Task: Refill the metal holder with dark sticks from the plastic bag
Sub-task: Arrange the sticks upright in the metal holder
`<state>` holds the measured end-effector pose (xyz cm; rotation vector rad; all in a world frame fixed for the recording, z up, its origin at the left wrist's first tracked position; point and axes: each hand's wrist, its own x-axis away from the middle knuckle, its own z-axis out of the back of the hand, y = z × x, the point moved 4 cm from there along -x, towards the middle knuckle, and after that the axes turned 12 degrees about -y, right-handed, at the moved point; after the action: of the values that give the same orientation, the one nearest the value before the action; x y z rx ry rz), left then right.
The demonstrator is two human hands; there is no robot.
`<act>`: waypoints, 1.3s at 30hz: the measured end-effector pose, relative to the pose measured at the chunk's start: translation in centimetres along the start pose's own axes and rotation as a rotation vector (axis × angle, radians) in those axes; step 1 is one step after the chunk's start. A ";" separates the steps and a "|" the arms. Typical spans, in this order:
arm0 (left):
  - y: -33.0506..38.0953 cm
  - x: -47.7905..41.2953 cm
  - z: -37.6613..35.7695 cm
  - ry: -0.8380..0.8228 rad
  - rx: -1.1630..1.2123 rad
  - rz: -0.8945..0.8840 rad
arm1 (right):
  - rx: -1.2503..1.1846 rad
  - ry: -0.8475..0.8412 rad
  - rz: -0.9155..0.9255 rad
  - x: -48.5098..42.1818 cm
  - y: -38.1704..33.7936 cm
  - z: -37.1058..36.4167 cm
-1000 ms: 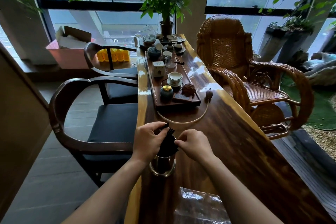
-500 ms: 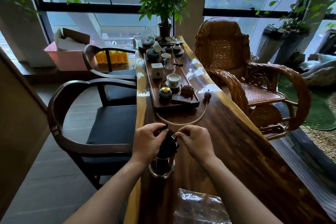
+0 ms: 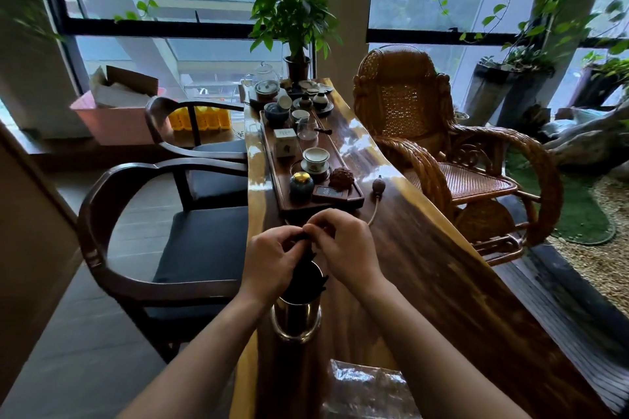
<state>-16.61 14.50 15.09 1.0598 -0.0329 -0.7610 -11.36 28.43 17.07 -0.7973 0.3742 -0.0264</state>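
Note:
A shiny metal holder (image 3: 296, 320) stands upright on the long wooden table (image 3: 425, 258), near its left edge. A bundle of dark sticks (image 3: 304, 279) rises out of it. My left hand (image 3: 272, 262) wraps the left side of the bundle. My right hand (image 3: 343, 248) pinches the stick tops from the right, its fingertips touching those of the left hand. The upper ends of the sticks are hidden by my fingers. A clear plastic bag (image 3: 367, 391) lies flat on the table close to me, below my right forearm.
A wooden tea tray (image 3: 354, 197) with cups, jars and a teapot lies just beyond my hands, a cord with a small bulb (image 3: 378, 186) beside it. Dark armchairs (image 3: 143, 241) stand left of the table, a wicker rocking chair (image 3: 442, 153) right. A potted plant (image 3: 296, 20) stands at the far end.
My right hand has moved left and up onto the stick tops, meeting the left hand. Both hands now cover the top of the bundle.

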 end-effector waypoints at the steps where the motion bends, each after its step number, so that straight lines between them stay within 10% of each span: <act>1: 0.1 0.1 0.1 0.002 0.018 -0.003 | 0.012 0.013 0.023 -0.1 -0.3 0.0; 25: -2.0 1.0 3.2 -0.004 0.151 0.156 | -0.333 -0.220 -0.039 -2.0 -0.1 -1.5; 39: -4.4 3.8 9.3 0.475 1.233 0.456 | -0.592 0.019 -0.296 2.2 4.5 -0.5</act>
<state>-19.64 3.98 15.17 2.2768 -0.3595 0.0312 -9.95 30.86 12.92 -1.4352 0.2795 -0.2075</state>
